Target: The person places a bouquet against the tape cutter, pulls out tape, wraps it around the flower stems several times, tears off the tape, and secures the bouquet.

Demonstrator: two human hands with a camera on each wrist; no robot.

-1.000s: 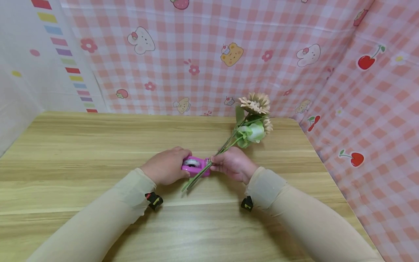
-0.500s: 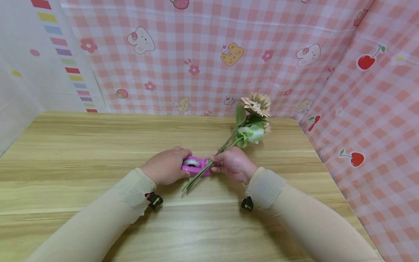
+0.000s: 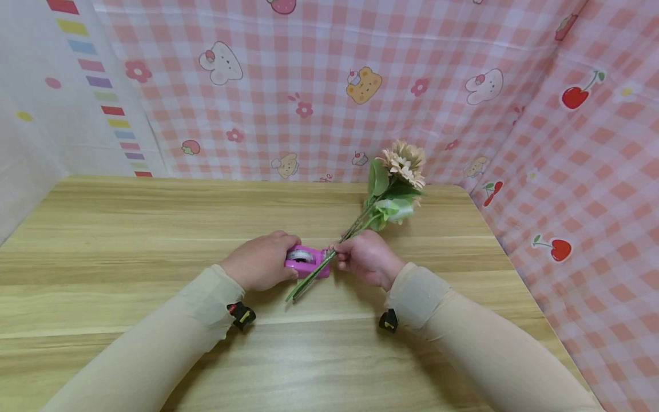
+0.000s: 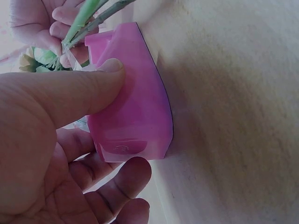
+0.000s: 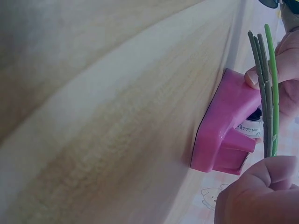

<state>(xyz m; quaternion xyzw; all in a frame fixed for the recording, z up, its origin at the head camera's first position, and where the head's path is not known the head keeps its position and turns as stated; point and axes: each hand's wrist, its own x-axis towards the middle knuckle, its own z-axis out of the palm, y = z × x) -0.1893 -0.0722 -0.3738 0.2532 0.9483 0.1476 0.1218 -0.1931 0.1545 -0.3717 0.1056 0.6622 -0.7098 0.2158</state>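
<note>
My left hand (image 3: 262,260) grips a bright pink tape dispenser (image 3: 314,269) standing on the table, its thumb laid along the near side in the left wrist view. A roll of tape (image 3: 302,256) sits inside it. My right hand (image 3: 372,258) pinches the stems (image 3: 309,280) of a small bunch of flowers, slanting across the dispenser's cutter end. At the upper end are a beige blossom (image 3: 404,163), green leaves and a pale green-white flower (image 3: 396,210). Clear tape (image 4: 72,58) shows at the stems in the left wrist view. The dispenser's toothed cutter (image 5: 245,161) faces my right fingers.
A wood-grain table (image 3: 154,229) lies under both hands. Behind it hangs a pink checked cloth (image 3: 309,74) with cartoon prints, and another checked cloth (image 3: 592,189) runs along the right edge. Each wrist carries a small black camera (image 3: 241,316).
The flower bunch has turned in my right fingers, so the beige blossom sits a little higher and the leaves show more. My left hand and the tape dispenser have stayed almost in place.
</note>
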